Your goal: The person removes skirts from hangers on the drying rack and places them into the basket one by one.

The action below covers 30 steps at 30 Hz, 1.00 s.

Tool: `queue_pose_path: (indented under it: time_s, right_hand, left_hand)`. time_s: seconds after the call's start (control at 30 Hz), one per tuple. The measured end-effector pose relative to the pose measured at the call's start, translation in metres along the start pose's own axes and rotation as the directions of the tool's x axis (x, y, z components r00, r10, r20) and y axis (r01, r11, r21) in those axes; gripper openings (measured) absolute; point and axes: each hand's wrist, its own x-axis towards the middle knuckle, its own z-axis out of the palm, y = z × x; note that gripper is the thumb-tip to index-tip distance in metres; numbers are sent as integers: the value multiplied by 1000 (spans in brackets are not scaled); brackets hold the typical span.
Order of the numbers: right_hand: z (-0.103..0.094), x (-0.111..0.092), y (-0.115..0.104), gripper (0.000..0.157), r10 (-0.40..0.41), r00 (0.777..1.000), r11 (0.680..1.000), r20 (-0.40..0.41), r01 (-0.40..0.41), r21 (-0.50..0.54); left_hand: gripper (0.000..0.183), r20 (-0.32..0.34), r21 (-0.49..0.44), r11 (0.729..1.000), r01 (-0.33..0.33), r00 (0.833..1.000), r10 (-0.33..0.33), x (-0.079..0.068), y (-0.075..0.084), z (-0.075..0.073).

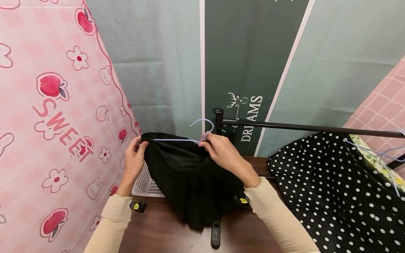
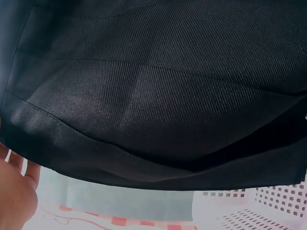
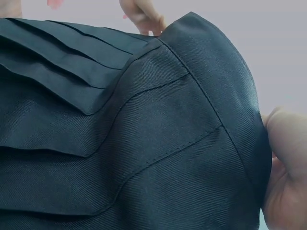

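Note:
A black pleated skirt (image 1: 196,189) hangs spread between both hands in the head view, its waist opening facing up. My left hand (image 1: 134,158) pinches the waistband at its left end, thumb on the near side. Along that opening lies a thin lilac hanger (image 1: 174,140), its left end running into the skirt. Close below the hook, my right hand (image 1: 226,154) grips the hanger beside the skirt's right side. Stitched pleats of the skirt (image 3: 168,115) fill much of the right wrist view, with the right hand (image 3: 288,163) at the waistband's edge.
Behind the skirt stands a white perforated basket (image 1: 148,184) on the brown wooden surface (image 1: 158,228). A black rack bar (image 1: 300,128) runs rightward from a post beside the right hand. On the right hang a polka-dot garment (image 1: 319,182) and lilac hangers (image 1: 376,153). A black rack foot (image 1: 216,235) lies in front.

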Motion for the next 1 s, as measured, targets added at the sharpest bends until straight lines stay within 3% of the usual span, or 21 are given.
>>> queue_pose_path:
  time_s: [0.23, 0.7, 1.0]
  right_hand:
    - [6, 3, -2, 12, -4, 1000, 1000, -11, 4, 10]
    - [15, 10, -13, 14, 7, 999, 999, 36, -9, 53]
    - [22, 14, -18, 14, 1, 999, 998, 54, -4, 61]
  left_hand:
    - [18, -9, -8, 1000, -16, 1000, 16, 9, -32, -6]
    - [20, -54, 20, 1000, -1, 999, 2, 12, -23, -12]
    - [21, -64, 29, 1000, -12, 998, 14, 16, -34, -24]
